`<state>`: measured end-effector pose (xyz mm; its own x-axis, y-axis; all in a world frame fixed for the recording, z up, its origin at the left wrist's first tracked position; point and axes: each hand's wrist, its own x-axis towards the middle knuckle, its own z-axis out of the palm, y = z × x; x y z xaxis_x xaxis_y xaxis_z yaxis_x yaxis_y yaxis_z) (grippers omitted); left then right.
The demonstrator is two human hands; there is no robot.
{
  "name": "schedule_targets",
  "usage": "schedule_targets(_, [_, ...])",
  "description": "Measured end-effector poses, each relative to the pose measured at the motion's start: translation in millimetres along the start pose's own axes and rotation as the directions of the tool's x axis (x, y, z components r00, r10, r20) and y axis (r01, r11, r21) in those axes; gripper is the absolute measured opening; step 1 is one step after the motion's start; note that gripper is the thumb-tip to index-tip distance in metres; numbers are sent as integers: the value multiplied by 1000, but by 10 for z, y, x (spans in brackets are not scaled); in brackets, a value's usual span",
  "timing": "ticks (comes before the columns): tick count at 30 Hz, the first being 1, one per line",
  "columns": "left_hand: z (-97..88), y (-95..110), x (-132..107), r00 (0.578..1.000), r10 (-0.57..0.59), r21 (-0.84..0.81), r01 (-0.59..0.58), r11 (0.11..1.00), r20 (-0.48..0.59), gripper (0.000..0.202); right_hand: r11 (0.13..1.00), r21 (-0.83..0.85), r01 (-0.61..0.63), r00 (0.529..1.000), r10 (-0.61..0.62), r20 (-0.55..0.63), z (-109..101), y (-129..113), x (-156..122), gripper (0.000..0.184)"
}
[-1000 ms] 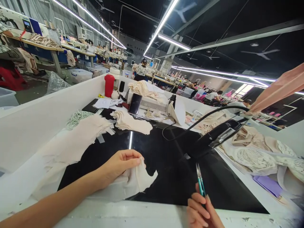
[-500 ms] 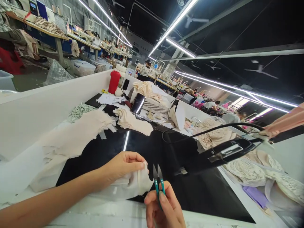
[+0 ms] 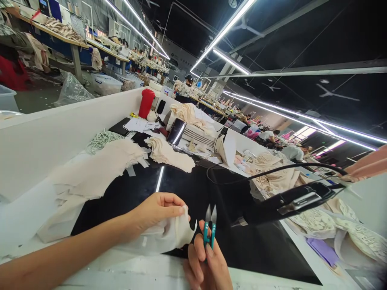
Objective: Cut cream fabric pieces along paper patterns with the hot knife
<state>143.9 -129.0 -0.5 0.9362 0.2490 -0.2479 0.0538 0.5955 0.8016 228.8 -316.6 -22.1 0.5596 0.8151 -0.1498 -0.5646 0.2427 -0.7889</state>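
Observation:
Between thumb and fingers, my left hand (image 3: 165,207) pinches a piece of thin white fabric (image 3: 181,231), which hangs over the near edge of the black mat (image 3: 236,249). My right hand (image 3: 208,257) grips teal-handled thread snips (image 3: 210,229) just right of the fabric. Their blades point up and stand apart, not touching the cloth. On the left lies a pile of cream fabric pieces (image 3: 99,165). A smaller stack of cut cream pieces (image 3: 169,153) rests at the back of the mat.
A dark machine arm with a cable (image 3: 290,201) overhangs the right side. Behind the mat stand a phone (image 3: 176,132), a red thread cone (image 3: 146,104) and a white lamp-like device (image 3: 225,148). Beige lace garments (image 3: 338,225) fill the right edge. Green cord (image 3: 104,140) lies left.
My right hand has turned and shifted the snips slightly right, away from the fabric. The left hand keeps its hold in the same place. The machine arm appears a little farther right.

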Motion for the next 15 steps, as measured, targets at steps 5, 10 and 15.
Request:
schedule_targets(5, [0, -6, 3, 1000, 6, -2, -6, 1000, 2, 46, 993, 74, -96, 995, 94, 34, 14, 25, 47, 40])
schedule_targets(10, [2, -11, 9, 1000, 17, 18, -17, 1000, 0, 48, 995, -100, -6, 997, -2, -74, -9, 54, 34, 53])
schedule_targets(15, [4, -6, 7, 999, 30, 30, -31, 999, 10, 46, 917, -385, 101, 957, -195, -213, -54, 124, -14, 59])
